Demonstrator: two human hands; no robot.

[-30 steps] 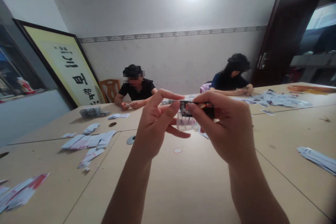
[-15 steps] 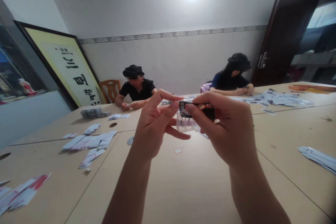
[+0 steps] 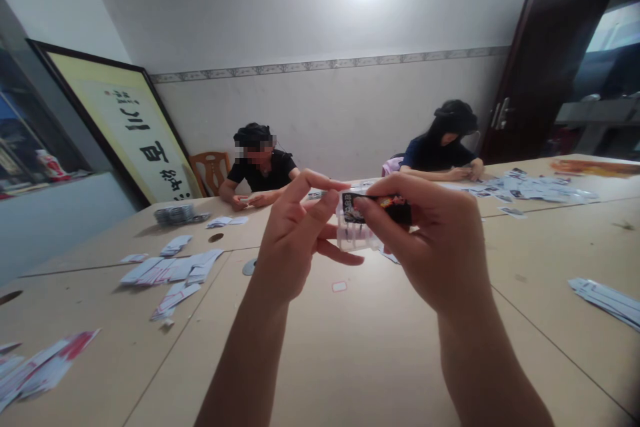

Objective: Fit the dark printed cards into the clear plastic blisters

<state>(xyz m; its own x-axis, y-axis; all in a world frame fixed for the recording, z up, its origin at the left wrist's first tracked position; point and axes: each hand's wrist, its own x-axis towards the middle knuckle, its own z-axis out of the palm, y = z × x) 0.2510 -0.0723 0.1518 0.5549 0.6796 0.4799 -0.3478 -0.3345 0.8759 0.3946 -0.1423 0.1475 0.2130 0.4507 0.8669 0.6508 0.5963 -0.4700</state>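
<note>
Clear plastic case (image 3: 353, 238): held up at the middle of the view between both hands, above the tabletop (image 3: 350, 360) and apart from it; shows see-through ribbed walls along the lower part.
Black printed piece (image 3: 397, 211): lies across the upper front of the case; bears pale lettering toward the left end and orange-red print along the top right.
Left hand (image 3: 293, 240): holds the left end of the case, with thumb and index finger narrow at the upper corner and the other fingers reaching behind and below.
Right hand (image 3: 443, 243): grips the black printed piece against the case, with thumb pressed on the front and index finger along the top; cannot tell the placing of the hidden fingers.
Small red-edged slip (image 3: 339, 287): lies flat below the case.
White paper pieces (image 3: 173, 268): lie in loose overlapping groups to the left.
Pale strips (image 3: 606, 302): lie overlapped near the right edge.
Scattered cards (image 3: 543, 188): spread in a heap at the far right.
Stacked packs (image 3: 173, 215): stand near the far left co-worker (image 3: 265, 170).
Far right co-worker (image 3: 435, 150): sits beside the scattered cards, with head bowed.
Framed calligraphy (image 3: 143, 123): leans tilted on the left.
</note>
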